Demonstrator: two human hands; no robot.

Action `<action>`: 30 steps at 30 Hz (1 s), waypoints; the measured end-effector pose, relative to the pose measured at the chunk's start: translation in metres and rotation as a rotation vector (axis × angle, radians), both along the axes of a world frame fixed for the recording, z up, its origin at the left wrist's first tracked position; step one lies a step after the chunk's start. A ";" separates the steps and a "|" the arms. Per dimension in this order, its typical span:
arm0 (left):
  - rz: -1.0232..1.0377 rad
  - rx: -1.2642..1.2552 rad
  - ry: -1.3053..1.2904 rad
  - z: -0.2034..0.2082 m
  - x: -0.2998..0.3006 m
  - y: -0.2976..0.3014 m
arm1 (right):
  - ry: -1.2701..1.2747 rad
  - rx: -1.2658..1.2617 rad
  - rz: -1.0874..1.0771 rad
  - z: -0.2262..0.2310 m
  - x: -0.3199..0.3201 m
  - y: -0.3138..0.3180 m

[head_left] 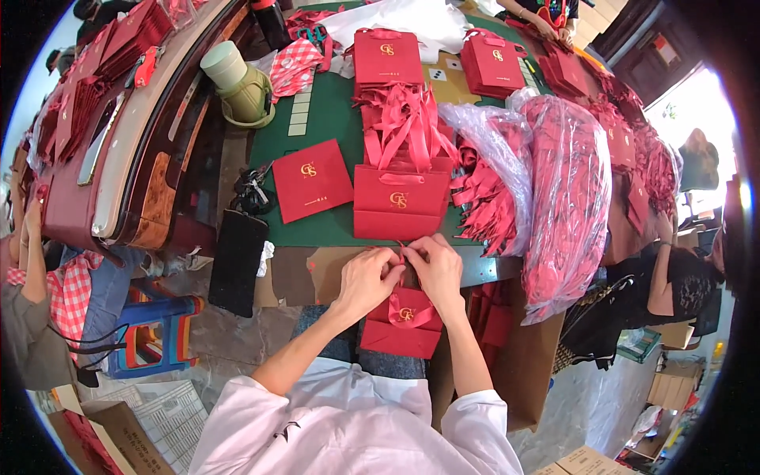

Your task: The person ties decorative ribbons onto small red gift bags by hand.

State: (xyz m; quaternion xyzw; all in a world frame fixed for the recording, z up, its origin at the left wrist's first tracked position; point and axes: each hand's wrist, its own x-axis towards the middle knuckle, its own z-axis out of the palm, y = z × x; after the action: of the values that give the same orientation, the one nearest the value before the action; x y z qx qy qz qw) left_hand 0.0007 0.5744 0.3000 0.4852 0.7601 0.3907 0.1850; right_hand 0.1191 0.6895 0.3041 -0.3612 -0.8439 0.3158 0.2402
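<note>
Close together at the table's front edge, my left hand (369, 275) and my right hand (438, 269) are both closed, fingertips pinching a thin red ribbon (402, 252) between them. Just below, a small red paper gift bag (401, 337) with a gold emblem rests at my lap, a pink-red ribbon handle looping over its front. Whether the pinched ribbon belongs to this bag, I cannot tell. Beyond my fingers lies another red gift bag (398, 202), with a heap of loose red ribbons (404, 119) above it. A flat red bag (313, 181) lies to its left.
Clear plastic bags of red ribbons (566, 198) bulge over the table's right edge. Stacked red bags (386, 57) stand farther back on the green table top (305, 233). A green lidded cup (241, 95) sits at left, above a black pouch (238, 261). Other people work around the tables.
</note>
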 end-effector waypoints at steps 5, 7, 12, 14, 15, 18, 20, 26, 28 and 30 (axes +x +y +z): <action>0.083 0.105 -0.072 -0.005 -0.003 -0.002 | 0.084 -0.037 -0.146 0.012 0.014 0.002; 0.092 0.094 -0.091 -0.003 -0.003 -0.003 | -0.051 -0.075 -0.155 0.017 0.025 0.001; 0.082 0.120 -0.086 0.003 0.003 0.000 | -0.117 -0.131 -0.068 0.009 0.027 -0.007; 0.037 0.144 -0.005 0.003 0.003 0.000 | 0.053 -0.211 -0.078 0.005 0.024 -0.008; 0.040 0.146 -0.002 0.004 0.002 0.000 | 0.056 -0.209 -0.075 0.005 0.024 -0.008; -0.004 0.158 0.055 0.009 0.001 -0.001 | 0.220 -0.548 -0.049 0.005 0.025 -0.011; -0.061 0.178 0.096 0.011 0.003 -0.001 | 0.350 -0.669 -0.003 0.003 0.025 -0.014; -0.102 0.154 0.122 0.015 0.010 -0.003 | 0.365 -0.624 -0.015 0.007 0.022 -0.020; -0.115 0.159 0.121 0.014 0.009 -0.003 | 0.350 -0.627 -0.020 0.009 0.023 -0.022; -0.135 0.166 0.115 0.013 0.009 -0.003 | 0.319 -0.530 0.034 0.004 0.026 -0.021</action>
State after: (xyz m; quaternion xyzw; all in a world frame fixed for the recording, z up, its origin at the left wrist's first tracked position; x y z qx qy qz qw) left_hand 0.0093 0.5718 0.3135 0.5708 0.6999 0.4104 0.1260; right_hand 0.1451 0.6686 0.3080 -0.3431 -0.6897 0.5816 0.2615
